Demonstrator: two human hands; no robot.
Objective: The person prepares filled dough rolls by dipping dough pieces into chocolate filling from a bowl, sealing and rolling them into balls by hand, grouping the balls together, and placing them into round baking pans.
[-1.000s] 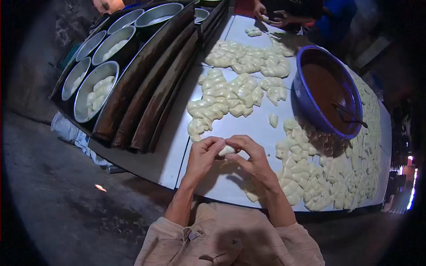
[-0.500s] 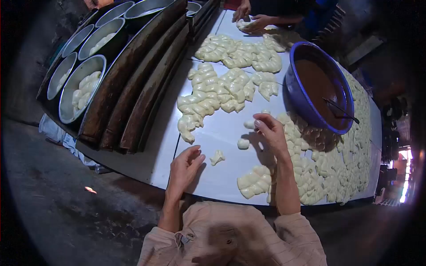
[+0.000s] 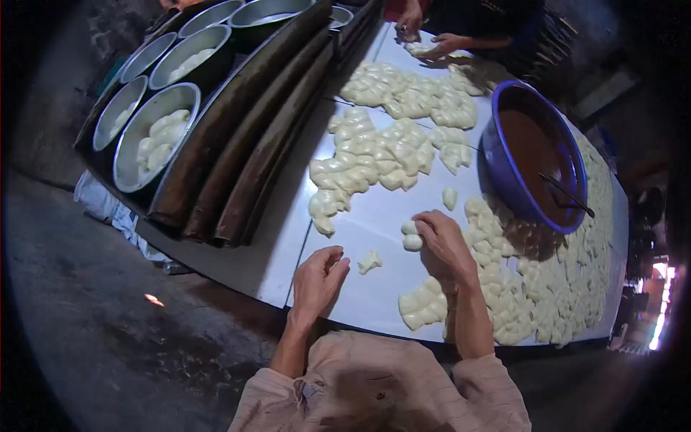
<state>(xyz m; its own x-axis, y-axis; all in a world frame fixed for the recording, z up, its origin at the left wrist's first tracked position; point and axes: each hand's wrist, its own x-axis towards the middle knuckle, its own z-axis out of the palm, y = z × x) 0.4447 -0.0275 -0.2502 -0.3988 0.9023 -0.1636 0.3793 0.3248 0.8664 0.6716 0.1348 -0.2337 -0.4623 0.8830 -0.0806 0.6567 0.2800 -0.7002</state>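
Observation:
Over the near edge of the white table (image 3: pixel 278 268), my left hand (image 3: pixel 317 285) is open with its fingers loosely curved and holds nothing. A small ragged dough scrap (image 3: pixel 370 262) lies just to its right. My right hand (image 3: pixel 448 245) has its fingertips against two small smooth dough pieces (image 3: pixel 412 235) that lie side by side; whether the fingers grip them is hard to tell. Below that hand sits a flat dough cluster (image 3: pixel 423 304). A single dough piece (image 3: pixel 450 199) rests farther back, beside a wide spread of dough pieces (image 3: pixel 497 288).
A purple basin (image 3: pixel 502 180) of brown contents, with a dark handle in it, stands at the right. Metal tins (image 3: pixel 188 137), some holding dough, sit at the left beside dark curved boards (image 3: pixel 216 155). More dough (image 3: pixel 381 155) covers mid-table. A co-worker's hands (image 3: pixel 445 46) handle dough at the back.
My hands have parted from the dough piece they held between them a second ago. My right hand has since come to two pieces, now side by side. The co-worker's hands have shifted, and the view has moved.

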